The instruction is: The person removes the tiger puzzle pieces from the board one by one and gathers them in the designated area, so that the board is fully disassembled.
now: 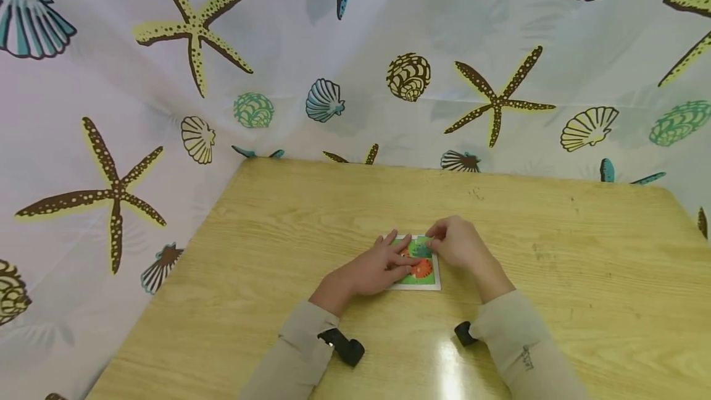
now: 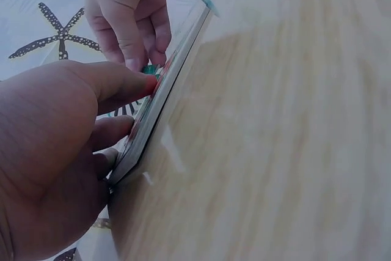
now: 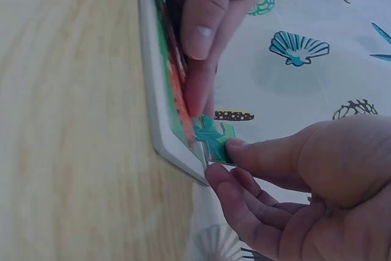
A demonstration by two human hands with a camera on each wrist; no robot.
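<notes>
A small jigsaw puzzle point(image 1: 423, 270) with an orange figure on green, edged by a white border, lies flat on the table. My left hand point(image 1: 371, 269) rests on it with fingers spread, pressing its left part and hiding that side. Between thumb and fingers, my right hand point(image 1: 460, 244) pinches a teal and green puzzle piece point(image 3: 215, 141) at the upper right corner. In the right wrist view the piece is tilted up from the board, its lower edge close to the white border point(image 3: 160, 114). A left fingertip touches the orange part right beside it.
The wood-grained table point(image 1: 266, 252) spreads around the puzzle on all sides. A white cloth point(image 1: 355, 79) printed with starfish and shells hangs behind the table and along its left. Black straps with small devices point(image 1: 349, 350) sit at both cuffs.
</notes>
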